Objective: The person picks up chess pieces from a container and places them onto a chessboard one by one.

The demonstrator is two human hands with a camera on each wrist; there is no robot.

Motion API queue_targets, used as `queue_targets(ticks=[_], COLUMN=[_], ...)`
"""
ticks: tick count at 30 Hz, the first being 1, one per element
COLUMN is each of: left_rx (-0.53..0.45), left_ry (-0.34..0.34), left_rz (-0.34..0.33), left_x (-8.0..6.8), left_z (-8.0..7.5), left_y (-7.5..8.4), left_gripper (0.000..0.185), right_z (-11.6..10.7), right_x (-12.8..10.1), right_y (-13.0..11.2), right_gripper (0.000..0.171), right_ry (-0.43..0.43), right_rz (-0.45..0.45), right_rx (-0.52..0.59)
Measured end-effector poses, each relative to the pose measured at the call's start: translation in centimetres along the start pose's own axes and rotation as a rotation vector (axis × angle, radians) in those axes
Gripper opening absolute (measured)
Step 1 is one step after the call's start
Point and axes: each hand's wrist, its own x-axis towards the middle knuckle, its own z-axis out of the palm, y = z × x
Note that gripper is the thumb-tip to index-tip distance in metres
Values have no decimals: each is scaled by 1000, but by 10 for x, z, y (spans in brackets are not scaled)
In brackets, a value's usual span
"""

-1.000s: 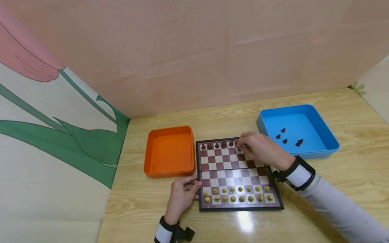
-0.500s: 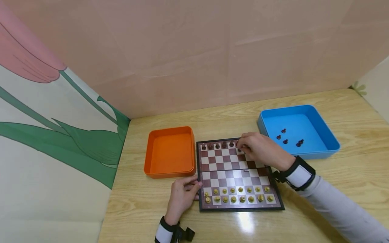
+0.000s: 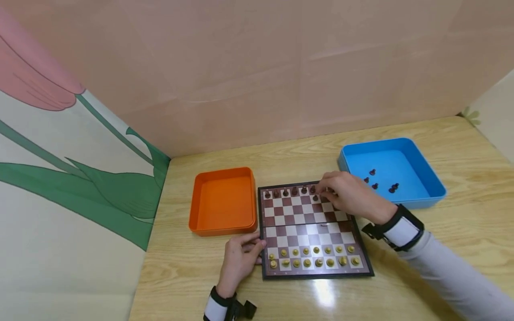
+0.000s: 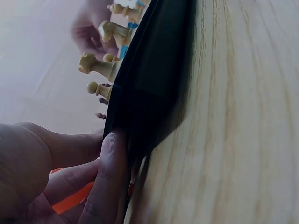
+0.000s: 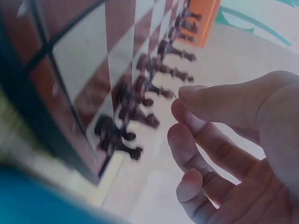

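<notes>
A folding chessboard (image 3: 298, 229) lies on the table, its near rows filled with gold pieces (image 3: 319, 262) standing upright. My left hand (image 3: 239, 263) grips the board's left edge, thumb and fingertips at the black rim (image 4: 140, 88) in the left wrist view. Over the far right part of the board is my right hand (image 3: 353, 194), fingers loosely bent and holding nothing. Just left of its fingertips a dark pawn (image 3: 315, 198) stands in front of the dark back row. In the right wrist view, dark chess pieces (image 5: 180, 51) line the board; some are blurred.
Right of the board, a blue tray (image 3: 425, 174) has several dark pawns (image 3: 375, 186) inside. An orange tray (image 3: 225, 200) stands against the left side, near my left hand. A wall rises behind the wooden table (image 3: 188, 267).
My right hand has let go of the dark pawn and drawn slightly right, uncovering it and a back-row piece. The left hand stays on the board's edge.
</notes>
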Motion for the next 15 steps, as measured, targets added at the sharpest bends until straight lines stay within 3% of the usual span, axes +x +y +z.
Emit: queue_targets(ticks=[15], left_rx=[1], left_ry=[1], left_rz=[3], left_x=[-1], left_z=[-1], left_y=[1], left_gripper=[33], right_z=[-31], right_x=[-34], right_y=[40], right_gripper=[13], right_ry=[124], right_rz=[37], right_rx=[-31])
